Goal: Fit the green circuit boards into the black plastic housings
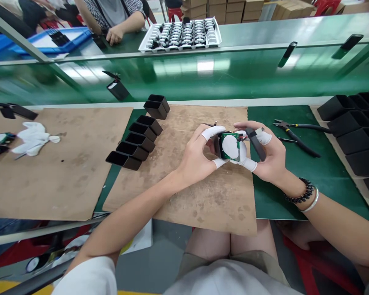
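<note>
Both my hands meet over the brown cardboard sheet (203,200). Between them is a small green circuit board with a round white part (230,146), set against a black housing. My left hand (199,153), with white finger cots on thumb and fingertips, grips the housing side from the left. My right hand (269,153), also in finger cots, holds the board's right side. A flat black piece (256,143) on thin wires rests against its fingers. Left of my hands, several open black cases (132,150) stand in a slanted row.
Pliers and cutters (298,139) lie on the green mat (295,188) at right. More black cases (356,123) stand at far right. A white glove (33,138) lies at left. Across the green conveyor (187,78), another person's hand (115,35) is near a white tray (143,46).
</note>
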Action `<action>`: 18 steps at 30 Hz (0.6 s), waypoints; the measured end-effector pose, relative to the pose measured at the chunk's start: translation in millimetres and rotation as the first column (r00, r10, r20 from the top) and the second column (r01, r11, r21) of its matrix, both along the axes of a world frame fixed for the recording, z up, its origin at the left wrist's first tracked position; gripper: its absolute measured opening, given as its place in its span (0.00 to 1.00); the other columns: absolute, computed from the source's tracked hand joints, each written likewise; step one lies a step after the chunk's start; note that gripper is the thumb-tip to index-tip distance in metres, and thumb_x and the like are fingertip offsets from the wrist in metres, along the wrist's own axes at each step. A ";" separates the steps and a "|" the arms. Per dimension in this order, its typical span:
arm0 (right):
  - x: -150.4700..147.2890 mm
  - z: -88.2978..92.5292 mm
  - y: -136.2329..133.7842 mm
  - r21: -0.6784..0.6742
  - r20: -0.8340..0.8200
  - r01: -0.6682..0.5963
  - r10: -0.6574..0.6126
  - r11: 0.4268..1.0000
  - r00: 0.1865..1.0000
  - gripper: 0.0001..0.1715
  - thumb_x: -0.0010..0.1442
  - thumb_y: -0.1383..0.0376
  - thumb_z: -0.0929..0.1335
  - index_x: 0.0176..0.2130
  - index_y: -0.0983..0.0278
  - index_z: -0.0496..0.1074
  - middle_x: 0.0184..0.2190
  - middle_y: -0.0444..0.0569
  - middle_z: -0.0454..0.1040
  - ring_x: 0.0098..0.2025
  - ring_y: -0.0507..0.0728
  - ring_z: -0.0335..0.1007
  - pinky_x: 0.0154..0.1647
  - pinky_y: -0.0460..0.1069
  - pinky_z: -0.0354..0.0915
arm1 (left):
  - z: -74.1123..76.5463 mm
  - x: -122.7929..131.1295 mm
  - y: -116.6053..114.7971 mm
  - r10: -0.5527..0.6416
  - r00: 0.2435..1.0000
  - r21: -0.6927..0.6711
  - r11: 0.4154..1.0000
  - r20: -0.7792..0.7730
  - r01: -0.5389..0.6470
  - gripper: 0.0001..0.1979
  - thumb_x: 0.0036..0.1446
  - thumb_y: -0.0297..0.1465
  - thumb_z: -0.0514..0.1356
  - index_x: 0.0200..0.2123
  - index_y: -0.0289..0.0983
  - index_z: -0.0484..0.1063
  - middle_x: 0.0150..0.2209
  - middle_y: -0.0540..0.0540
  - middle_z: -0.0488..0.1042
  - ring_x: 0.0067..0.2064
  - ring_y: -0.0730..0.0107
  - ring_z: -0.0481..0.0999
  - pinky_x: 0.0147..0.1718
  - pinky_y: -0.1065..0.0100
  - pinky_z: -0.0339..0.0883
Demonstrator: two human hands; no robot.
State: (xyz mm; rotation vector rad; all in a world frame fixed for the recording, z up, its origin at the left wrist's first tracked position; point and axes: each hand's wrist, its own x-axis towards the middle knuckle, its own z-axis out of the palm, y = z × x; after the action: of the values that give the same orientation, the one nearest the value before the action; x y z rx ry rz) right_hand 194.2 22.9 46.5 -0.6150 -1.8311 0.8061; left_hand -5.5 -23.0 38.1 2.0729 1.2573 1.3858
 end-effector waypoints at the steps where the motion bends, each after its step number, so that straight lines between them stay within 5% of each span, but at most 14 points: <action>1: 0.1 0.4 -0.3 -0.001 -0.001 -0.001 0.001 1.000 1.000 0.22 0.48 0.54 0.83 0.40 0.55 0.77 0.51 0.53 0.79 0.54 0.68 0.77 0.59 0.63 0.72 | 0.1 -0.2 -0.2 -0.002 1.000 -0.007 1.000 -0.003 0.002 0.27 0.54 0.27 0.71 0.56 0.41 0.70 0.50 0.45 0.73 0.38 0.71 0.76 0.40 0.64 0.75; 9: 0.9 1.7 -2.0 0.001 0.005 -0.025 0.025 1.000 1.000 0.20 0.49 0.55 0.82 0.39 0.55 0.79 0.45 0.49 0.82 0.48 0.67 0.79 0.56 0.61 0.73 | 2.0 -1.6 -0.5 -0.016 1.000 -0.024 1.000 0.008 0.016 0.28 0.52 0.26 0.72 0.56 0.41 0.71 0.49 0.45 0.74 0.35 0.72 0.74 0.40 0.64 0.75; 18: 3.7 -1.2 -1.3 0.021 0.046 -0.015 0.014 1.000 0.999 0.18 0.50 0.53 0.81 0.39 0.54 0.79 0.43 0.48 0.82 0.48 0.67 0.79 0.53 0.61 0.74 | 2.1 -0.6 0.5 -0.052 0.998 -0.055 0.997 0.039 0.054 0.27 0.53 0.31 0.73 0.55 0.41 0.71 0.52 0.42 0.75 0.47 0.62 0.78 0.44 0.63 0.75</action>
State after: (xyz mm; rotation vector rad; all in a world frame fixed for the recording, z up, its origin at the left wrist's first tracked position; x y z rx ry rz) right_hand 198.0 21.6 45.4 -0.6113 -1.8853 0.7870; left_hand -6.1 -22.5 40.2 2.0189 1.2039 1.3451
